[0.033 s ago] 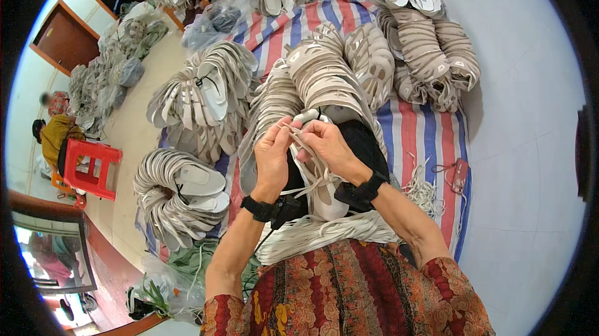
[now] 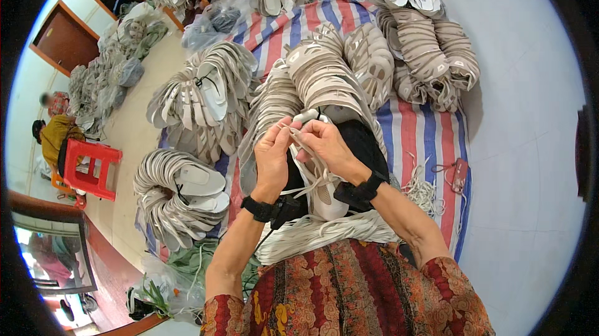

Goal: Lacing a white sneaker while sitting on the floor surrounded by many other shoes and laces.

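My left hand (image 2: 272, 154) and my right hand (image 2: 331, 147) meet in front of me, fingertips pinched on a pale shoelace (image 2: 319, 170). Its strands hang below my right hand onto a beige shoe upper (image 2: 324, 202) lying between my legs. The lace's tip is partly hidden by my fingers. A thick bundle of whitish laces (image 2: 324, 235) stretches across my lap. Right beyond my hands stand long stacks of nested beige shoe uppers (image 2: 324, 80), with a black tie near the closest end.
Tied rings of uppers (image 2: 178, 192) sit at left, and more stacks (image 2: 430, 49) at far right, on a striped sheet (image 2: 430, 149). Loose laces (image 2: 423, 191) and a reddish phone-like object (image 2: 460, 175) lie to the right. A red stool (image 2: 92, 167) stands at left near a seated person (image 2: 59, 136).
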A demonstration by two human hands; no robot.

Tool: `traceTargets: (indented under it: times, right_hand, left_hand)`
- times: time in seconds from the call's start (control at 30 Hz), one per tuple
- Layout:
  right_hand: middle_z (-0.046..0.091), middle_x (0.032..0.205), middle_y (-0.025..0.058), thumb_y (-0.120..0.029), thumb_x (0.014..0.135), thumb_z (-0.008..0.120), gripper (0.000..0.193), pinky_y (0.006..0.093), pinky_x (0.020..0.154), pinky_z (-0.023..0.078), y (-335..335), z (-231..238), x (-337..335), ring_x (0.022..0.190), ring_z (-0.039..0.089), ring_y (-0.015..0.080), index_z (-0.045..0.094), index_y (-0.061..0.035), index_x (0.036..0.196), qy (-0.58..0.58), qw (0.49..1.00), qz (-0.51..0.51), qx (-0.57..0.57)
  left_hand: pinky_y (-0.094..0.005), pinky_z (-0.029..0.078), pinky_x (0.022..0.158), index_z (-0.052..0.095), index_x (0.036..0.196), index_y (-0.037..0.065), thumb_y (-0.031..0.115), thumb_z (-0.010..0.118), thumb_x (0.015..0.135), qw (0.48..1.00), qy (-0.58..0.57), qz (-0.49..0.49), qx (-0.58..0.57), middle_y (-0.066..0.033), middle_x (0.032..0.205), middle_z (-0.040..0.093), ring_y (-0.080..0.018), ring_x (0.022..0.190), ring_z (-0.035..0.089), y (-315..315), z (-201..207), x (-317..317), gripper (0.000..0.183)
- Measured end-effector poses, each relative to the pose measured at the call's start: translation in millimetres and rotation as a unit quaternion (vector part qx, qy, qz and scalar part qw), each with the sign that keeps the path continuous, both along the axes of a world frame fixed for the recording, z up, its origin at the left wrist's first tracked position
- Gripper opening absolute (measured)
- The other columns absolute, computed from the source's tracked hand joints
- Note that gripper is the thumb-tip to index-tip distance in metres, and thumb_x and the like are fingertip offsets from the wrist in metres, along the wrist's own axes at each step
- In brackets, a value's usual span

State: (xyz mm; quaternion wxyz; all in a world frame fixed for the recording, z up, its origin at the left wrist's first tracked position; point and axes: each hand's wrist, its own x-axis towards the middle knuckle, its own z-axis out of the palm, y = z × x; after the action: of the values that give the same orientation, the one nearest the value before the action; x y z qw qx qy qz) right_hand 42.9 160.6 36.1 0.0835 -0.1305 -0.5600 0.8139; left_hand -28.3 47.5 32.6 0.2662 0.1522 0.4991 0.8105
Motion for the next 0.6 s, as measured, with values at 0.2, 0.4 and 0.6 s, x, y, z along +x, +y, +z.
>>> traceTargets:
  times: [0.2, 0.4, 0.6]
  right_hand:
    - [0.056, 0.074, 0.0011, -0.018, 0.089, 0.051, 0.016, 0.0187, 0.048, 0.042, -3.9, 2.9, -1.2, 0.054, 0.053, 0.0054, 0.055, -0.0023, 0.086, -0.009, 0.999, 0.022, 0.034]
    - [0.057, 0.069, -0.0004, -0.029, 0.091, 0.048, 0.028, 0.0176, 0.046, 0.040, 0.0, -10.1, 9.4, 0.051, 0.052, 0.0052, 0.057, -0.0032, 0.088, -0.027, 0.992, 0.121, 0.023]
    - [0.056, 0.067, -0.0009, -0.030, 0.092, 0.046, 0.029, 0.0189, 0.049, 0.042, -0.3, -29.3, 24.2, 0.055, 0.053, 0.0055, 0.056, -0.0045, 0.083, -0.060, 0.980, 0.189, -0.010]
  left_hand:
    - [-0.0242, 0.045, 0.075, 0.054, 0.110, -0.004, 0.011, 0.050, 0.089, 0.999, 0.016, 0.012, -0.033, -0.0107, 0.098, 0.062, -0.0110, 0.084, 0.057, -2.7, -6.6, 0.6, 0.026]
    - [-0.0238, 0.045, 0.074, 0.054, 0.106, -0.003, 0.013, 0.051, 0.089, 1.000, -0.006, 0.001, -0.005, -0.0107, 0.097, 0.062, -0.0118, 0.082, 0.057, -7.8, -6.2, -3.7, 0.024]
    - [-0.0269, 0.044, 0.076, 0.053, 0.107, -0.001, 0.013, 0.051, 0.089, 0.998, 0.040, 0.007, -0.057, -0.0094, 0.095, 0.062, -0.0143, 0.080, 0.057, -14.2, -1.6, -8.4, 0.023]
